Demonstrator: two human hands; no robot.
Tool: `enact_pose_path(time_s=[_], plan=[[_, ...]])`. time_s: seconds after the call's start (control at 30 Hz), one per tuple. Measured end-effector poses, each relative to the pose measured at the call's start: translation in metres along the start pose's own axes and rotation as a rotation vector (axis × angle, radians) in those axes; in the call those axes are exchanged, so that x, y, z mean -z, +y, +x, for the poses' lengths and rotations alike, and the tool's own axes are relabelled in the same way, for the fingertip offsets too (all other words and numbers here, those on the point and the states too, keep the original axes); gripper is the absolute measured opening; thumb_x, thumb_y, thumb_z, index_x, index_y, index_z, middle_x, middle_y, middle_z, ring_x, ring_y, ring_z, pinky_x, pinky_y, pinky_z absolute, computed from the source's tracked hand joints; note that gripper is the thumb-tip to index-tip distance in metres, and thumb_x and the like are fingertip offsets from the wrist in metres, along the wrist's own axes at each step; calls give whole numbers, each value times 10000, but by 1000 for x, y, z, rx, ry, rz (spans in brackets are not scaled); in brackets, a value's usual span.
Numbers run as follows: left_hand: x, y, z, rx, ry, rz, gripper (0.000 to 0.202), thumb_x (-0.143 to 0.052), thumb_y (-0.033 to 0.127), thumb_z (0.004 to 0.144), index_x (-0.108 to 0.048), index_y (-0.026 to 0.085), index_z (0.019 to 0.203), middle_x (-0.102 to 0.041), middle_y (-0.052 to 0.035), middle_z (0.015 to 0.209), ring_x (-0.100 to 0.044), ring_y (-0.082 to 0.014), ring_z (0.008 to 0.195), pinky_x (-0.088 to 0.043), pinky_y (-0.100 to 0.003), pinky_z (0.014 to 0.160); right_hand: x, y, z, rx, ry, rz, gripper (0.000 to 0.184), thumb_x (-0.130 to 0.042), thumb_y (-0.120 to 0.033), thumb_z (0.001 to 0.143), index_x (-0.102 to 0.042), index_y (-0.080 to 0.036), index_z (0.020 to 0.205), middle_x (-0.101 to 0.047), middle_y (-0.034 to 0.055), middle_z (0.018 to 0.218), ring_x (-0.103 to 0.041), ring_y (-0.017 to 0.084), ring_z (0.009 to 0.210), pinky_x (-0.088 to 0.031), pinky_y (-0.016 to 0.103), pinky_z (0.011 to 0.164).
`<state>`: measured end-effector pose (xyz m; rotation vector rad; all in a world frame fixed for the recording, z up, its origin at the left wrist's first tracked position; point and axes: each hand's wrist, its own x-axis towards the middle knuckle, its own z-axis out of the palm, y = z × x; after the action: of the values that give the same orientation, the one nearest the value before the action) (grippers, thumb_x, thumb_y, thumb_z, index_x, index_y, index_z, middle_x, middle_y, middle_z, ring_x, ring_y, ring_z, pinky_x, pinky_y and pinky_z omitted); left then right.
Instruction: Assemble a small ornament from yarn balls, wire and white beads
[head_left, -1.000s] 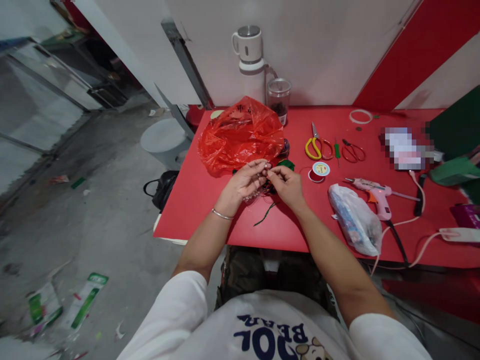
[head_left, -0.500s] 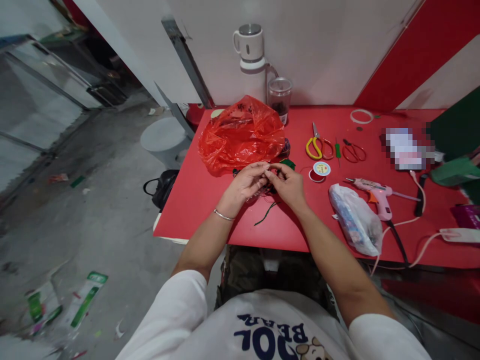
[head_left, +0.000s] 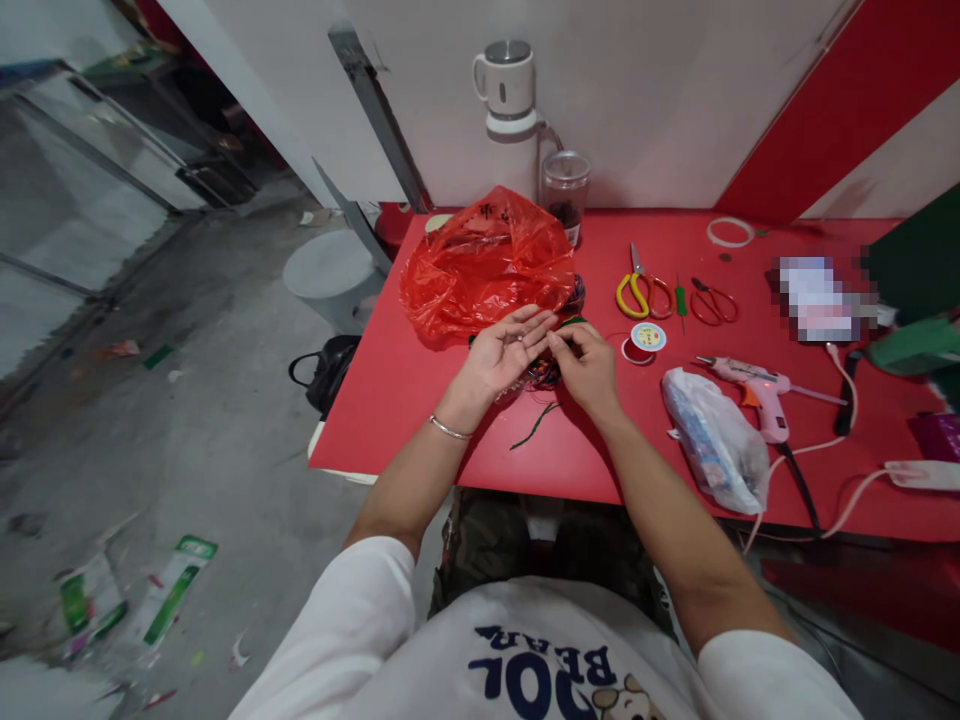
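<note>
My left hand (head_left: pixel 510 352) is turned palm up with its fingers stretched out, and a tiny bead-like thing lies on it. Thumb and fingers of my right hand (head_left: pixel 585 362) are pinched together close to the left fingertips; whatever they hold is too small to make out. Under and between the hands is a tangle of dark coloured cords (head_left: pixel 545 372), partly hidden. A short green cord (head_left: pixel 534 428) lies on the red table (head_left: pixel 420 430) nearer to me. Just beyond the left hand sits a crumpled red plastic bag (head_left: pixel 487 265).
To the right are yellow-and-red-handled scissors (head_left: pixel 634 290), a green-handled tool (head_left: pixel 681 303), red-handled pliers (head_left: pixel 712 303), a thread spool (head_left: pixel 647 337), a white plastic bag (head_left: pixel 716 440) and a pink glue gun (head_left: pixel 761 390) with cables. A clear jar (head_left: pixel 565 185) stands at the back.
My left hand has opened from a pinch, its palm now facing up with the fingers extended. My right hand stays pinched beside it, moved slightly right. The view has shifted a little.
</note>
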<state>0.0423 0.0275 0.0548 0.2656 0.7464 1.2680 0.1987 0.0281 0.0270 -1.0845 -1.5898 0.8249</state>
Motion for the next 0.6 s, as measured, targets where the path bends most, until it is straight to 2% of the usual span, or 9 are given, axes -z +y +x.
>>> enact_pose_path(time_s=[0.1, 0.2, 0.33, 0.5, 0.6], plan=[[2, 1, 0, 18, -36, -6, 227, -520, 194, 984, -724, 141, 1066, -798, -143, 1146, -757, -242, 1173, -621, -334, 949, -3, 0, -2, -54, -82, 48, 244, -627, -412, 943, -739, -214, 853, -715, 28, 771, -616, 172, 710, -482, 310, 698], [2, 1, 0, 25, -66, -4, 294, -559, 366, 1017, -733, 141, 1090, -793, -161, 1186, -739, -273, 1227, -615, -366, 984, -5, 0, -5, -69, -140, 22, 229, -647, -398, 902, -755, -211, 829, -708, 10, 705, -557, 150, 626, -433, 293, 630], [2, 2, -1, -4, -78, -8, 265, -548, 300, 1010, -739, 149, 1117, -801, -145, 1187, -718, -266, 1279, -586, -397, 1058, -6, -3, -6, -48, -165, 11, 204, -651, -368, 865, -747, -212, 777, -677, -8, 668, -513, 135, 601, -413, 287, 622], [1, 2, -1, 10, -94, -12, 290, -555, 340, 1019, -743, 146, 1127, -805, -149, 1170, -715, -287, 1285, -598, -405, 1032, -4, -7, -6, -75, -179, 31, 195, -655, -358, 850, -715, -213, 735, -622, -18, 627, -483, 129, 591, -400, 287, 615], [1, 2, -2, 15, -98, -25, 294, -514, 294, 1027, -743, 131, 1113, -808, -153, 1151, -728, -275, 1260, -598, -393, 1033, -3, -8, -5, -93, -190, 69, 206, -650, -356, 848, -698, -210, 711, -629, -14, 634, -489, 128, 595, -404, 282, 610]])
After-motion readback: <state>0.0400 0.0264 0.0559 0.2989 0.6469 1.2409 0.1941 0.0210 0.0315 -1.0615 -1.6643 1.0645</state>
